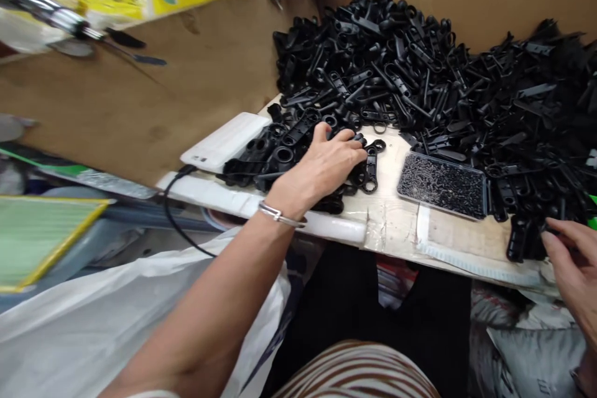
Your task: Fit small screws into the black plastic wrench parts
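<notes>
My left hand [329, 161], with a silver bracelet at the wrist, reaches over the near edge of a heap of black plastic parts. Its fingers are apart and bent, with the tips down among the pieces. A flat black part with ring-shaped ends [371, 169] lies just right of those fingers. At the right edge of the view, my right hand [573, 261] has thumb and forefinger brought together on a dark plastic part [540, 237] beside a small group of black pieces [517, 239]. The rest of its fingers are partly out of view.
A clear shallow box of tiny black pieces [442, 186] stands between my hands. Large piles of black parts [396, 62] cover the table's back. A white flat device [224, 142] with a black cable [172, 214] lies left. A fan [69, 20] stands upper left, against cardboard [196, 74].
</notes>
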Tool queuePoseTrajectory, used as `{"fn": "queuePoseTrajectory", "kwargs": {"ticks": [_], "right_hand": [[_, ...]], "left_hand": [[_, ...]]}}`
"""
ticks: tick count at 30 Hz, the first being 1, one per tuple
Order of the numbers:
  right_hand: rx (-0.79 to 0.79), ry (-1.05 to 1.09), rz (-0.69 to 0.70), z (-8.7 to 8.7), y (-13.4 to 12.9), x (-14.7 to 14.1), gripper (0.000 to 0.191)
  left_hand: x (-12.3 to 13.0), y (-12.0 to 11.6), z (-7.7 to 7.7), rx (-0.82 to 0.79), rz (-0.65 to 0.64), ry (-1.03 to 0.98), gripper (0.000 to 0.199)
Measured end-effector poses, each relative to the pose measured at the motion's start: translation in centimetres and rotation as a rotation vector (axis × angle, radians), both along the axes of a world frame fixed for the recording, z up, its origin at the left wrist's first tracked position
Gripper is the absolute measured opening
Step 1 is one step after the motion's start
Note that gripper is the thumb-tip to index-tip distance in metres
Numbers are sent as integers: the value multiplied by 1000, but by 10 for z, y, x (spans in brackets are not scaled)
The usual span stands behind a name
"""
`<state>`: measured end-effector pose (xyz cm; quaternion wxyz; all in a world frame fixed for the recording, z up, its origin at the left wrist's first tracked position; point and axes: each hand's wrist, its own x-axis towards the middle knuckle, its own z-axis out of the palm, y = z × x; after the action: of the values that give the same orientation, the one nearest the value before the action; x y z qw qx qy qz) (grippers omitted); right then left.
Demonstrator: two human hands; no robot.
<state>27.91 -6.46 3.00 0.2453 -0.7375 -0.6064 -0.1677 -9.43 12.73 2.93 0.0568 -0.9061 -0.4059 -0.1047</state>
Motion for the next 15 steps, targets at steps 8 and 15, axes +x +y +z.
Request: {"fn": "queuePoseTrajectory", "kwargs": {"ticks": [8, 15], "right_hand": [[-117, 475, 94, 2, 7, -23, 25], [-298, 232, 348, 5, 63, -53, 23]], "left_hand": [[6, -14, 23, -1, -25, -309, 26], [66, -70, 10, -495, -354, -148, 27]]}}
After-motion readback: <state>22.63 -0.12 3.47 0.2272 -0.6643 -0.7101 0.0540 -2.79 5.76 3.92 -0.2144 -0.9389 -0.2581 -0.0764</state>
